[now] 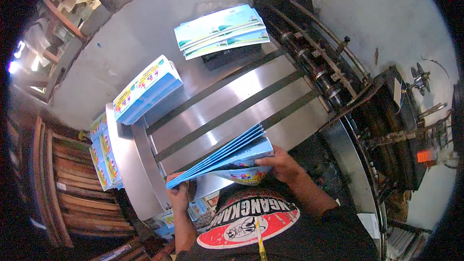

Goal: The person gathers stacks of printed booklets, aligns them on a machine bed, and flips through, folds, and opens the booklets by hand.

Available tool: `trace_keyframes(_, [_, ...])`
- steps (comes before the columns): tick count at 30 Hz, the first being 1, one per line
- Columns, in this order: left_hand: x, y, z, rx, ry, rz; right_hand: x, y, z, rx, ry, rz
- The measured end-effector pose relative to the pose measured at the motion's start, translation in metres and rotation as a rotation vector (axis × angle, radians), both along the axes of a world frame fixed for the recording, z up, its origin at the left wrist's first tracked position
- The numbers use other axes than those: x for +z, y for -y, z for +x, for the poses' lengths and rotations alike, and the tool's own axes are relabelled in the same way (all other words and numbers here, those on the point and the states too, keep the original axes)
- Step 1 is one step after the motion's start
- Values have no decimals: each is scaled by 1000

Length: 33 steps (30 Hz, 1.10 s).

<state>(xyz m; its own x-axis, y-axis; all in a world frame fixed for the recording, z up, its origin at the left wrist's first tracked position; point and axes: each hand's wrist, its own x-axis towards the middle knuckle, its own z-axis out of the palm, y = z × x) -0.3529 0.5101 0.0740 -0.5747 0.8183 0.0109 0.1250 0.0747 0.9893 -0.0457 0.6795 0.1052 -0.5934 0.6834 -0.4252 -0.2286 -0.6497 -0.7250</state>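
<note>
Sheets (241,152), blue and printed, held fanned in both hands above the near side of a steel table (237,86).
Left hand (179,195): fingers closed on the bunch's left end, where the edges converge; some fingers hidden. Right hand (284,165): thumb and fingers narrowed onto the right end, where the upper edges stand apart; the lowest part bows downward. Dark strips (227,115) cross the tabletop beyond; a neat stack of printed sheets (149,89) stands at its left, and a roller assembly (321,77) at its right. Assessed risks: a slackened left pinch could let the layers slide out of register; uneven right-thumb pressure could crease the bowed portion; a loose lower layer could drop if either grip eases.
</note>
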Motion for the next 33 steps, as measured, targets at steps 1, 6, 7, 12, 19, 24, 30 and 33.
trace_keyframes(1, [0,0,0,-7,-13,5,6,-1,0,12,-36,-26])
trace_keyframes(6, [6,-3,7,11,8,-11,3,-2,-1,82,-213,-141])
trace_keyframes(7, [6,-3,8,12,24,-1,-9,-1,1,100,-181,-118])
trace_keyframes(12, [7,1,8,4,-25,-45,4,-2,0,58,-86,1])
trace_keyframes(19, [10,0,13,-15,31,-42,23,-5,8,-58,332,188])
trace_keyframes(24, [9,-8,17,2,-1,79,43,-4,-5,-235,901,927])
trace_keyframes(30, [-8,3,7,2,18,132,52,-1,-11,-161,1066,998])
trace_keyframes(33, [-4,2,6,-7,7,125,35,0,-10,-185,1087,986])
